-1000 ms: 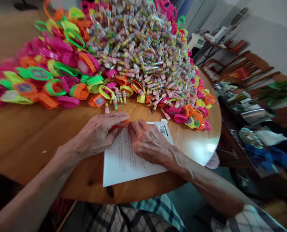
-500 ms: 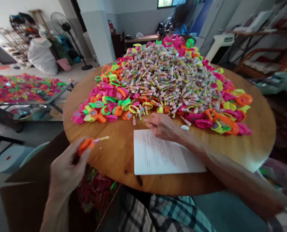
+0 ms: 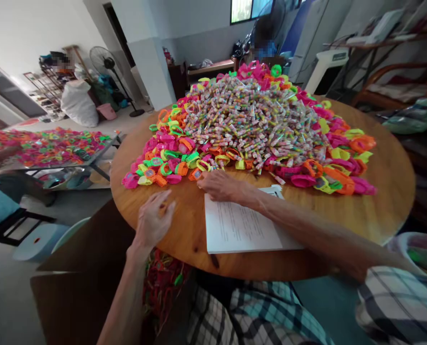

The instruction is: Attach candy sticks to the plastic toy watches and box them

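My left hand (image 3: 156, 218) is over the near left edge of the round wooden table (image 3: 188, 230), fingers apart with nothing in them. At the front of the pile my right hand (image 3: 219, 186) has its fingers curled down beside a few small wrapped candy rolls (image 3: 219, 165); its fingertips are partly hidden. That forearm crosses above a stack of printed paper (image 3: 240, 230). A big heap of wrapped candy rolls (image 3: 252, 120) covers the table's middle, ringed by pink, orange, yellow and green plastic toy watches (image 3: 163, 165). Below the left edge, a cardboard box (image 3: 70, 302) holds many colourful pieces (image 3: 163, 282).
Another table (image 3: 91, 160) at left bears more colourful toy watches, with a co-worker's arm (image 3: 0, 155) over it. A blue stool (image 3: 39, 242) stands on the floor. Further back are a standing fan (image 3: 109, 62), a white sack (image 3: 79, 103) and a pillar (image 3: 147, 62).
The orange toy watch with a candy roll in it has left my left hand, which has opened and moved right and upward. My right hand has shifted slightly left among the candy rolls.
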The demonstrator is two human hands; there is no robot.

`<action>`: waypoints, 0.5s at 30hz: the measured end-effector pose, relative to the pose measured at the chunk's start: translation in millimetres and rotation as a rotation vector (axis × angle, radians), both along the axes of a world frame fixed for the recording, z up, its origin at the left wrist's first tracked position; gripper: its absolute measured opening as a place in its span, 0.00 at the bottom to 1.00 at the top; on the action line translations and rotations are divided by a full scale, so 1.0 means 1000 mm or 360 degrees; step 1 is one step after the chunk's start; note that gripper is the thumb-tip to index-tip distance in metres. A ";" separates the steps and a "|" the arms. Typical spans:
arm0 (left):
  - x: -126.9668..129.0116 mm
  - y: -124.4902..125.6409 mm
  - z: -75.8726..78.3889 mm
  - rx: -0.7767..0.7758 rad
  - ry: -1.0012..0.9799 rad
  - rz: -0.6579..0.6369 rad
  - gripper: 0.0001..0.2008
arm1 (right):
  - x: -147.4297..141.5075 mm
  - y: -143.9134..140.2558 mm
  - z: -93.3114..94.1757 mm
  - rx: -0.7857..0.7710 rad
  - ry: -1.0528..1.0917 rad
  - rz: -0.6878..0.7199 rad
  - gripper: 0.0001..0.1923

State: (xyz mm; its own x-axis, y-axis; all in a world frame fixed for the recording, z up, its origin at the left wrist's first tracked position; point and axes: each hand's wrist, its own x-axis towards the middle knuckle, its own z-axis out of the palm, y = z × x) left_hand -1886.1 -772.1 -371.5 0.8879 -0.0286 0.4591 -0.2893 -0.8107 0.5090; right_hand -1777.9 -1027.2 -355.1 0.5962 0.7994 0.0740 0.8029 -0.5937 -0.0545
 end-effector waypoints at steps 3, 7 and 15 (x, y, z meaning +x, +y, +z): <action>0.051 -0.031 -0.002 0.0024 0.0044 -0.0179 0.23 | 0.002 0.002 0.005 0.0070 0.0081 -0.0098 0.09; 0.101 -0.056 -0.005 0.0047 0.0130 -0.0194 0.21 | 0.021 0.006 0.022 0.0148 0.0091 -0.0215 0.08; 0.101 -0.059 -0.009 -0.0527 0.0353 -0.0083 0.23 | 0.010 -0.028 0.038 0.0627 0.0078 -0.0370 0.11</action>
